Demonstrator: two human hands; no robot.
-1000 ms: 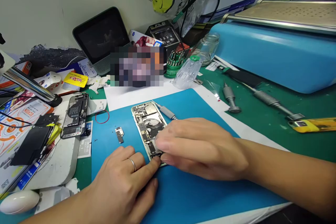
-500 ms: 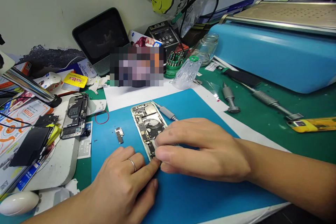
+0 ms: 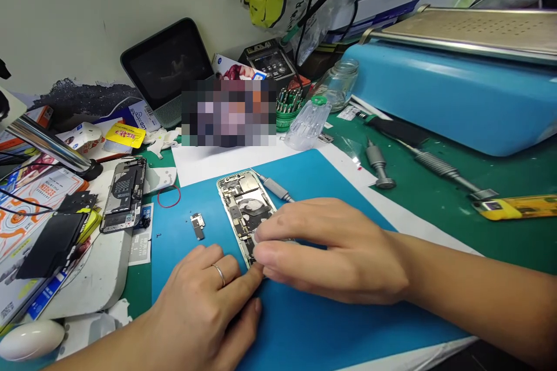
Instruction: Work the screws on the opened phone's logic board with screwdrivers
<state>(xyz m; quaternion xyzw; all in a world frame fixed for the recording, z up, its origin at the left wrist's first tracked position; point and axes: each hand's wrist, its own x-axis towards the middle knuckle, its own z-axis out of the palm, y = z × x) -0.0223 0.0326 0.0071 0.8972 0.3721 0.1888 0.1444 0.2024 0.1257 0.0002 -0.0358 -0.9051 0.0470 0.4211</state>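
Observation:
An opened phone [image 3: 248, 208] with its inner parts bare lies on the blue mat [image 3: 304, 324]. My left hand [image 3: 204, 295], a ring on one finger, reaches the phone's lower end with its index fingertip; the thumb is apart below and other fingers are curled. Over the lower right of the phone is my right hand [image 3: 335, 249], fingers and thumb drawn together in a pinch. Whatever is in that pinch is hidden. Left of the phone lies a small metal-and-black part [image 3: 198, 226]. A grey pen-like tool [image 3: 277, 188] rests beside the phone's upper right edge.
Another opened phone piece [image 3: 125, 194] sits on a white stand at left, by a red rubber band [image 3: 169, 196]. Screwdrivers [image 3: 437, 163] and a yellow cutter [image 3: 517, 207] lie at right. Behind are a green bit holder [image 3: 288, 119], a glass jar [image 3: 342, 84] and a blue machine [image 3: 435, 98].
My right hand has shifted very slightly left over the phone, still pinched. My left hand stays at the phone's lower end. The whole view has moved a little.

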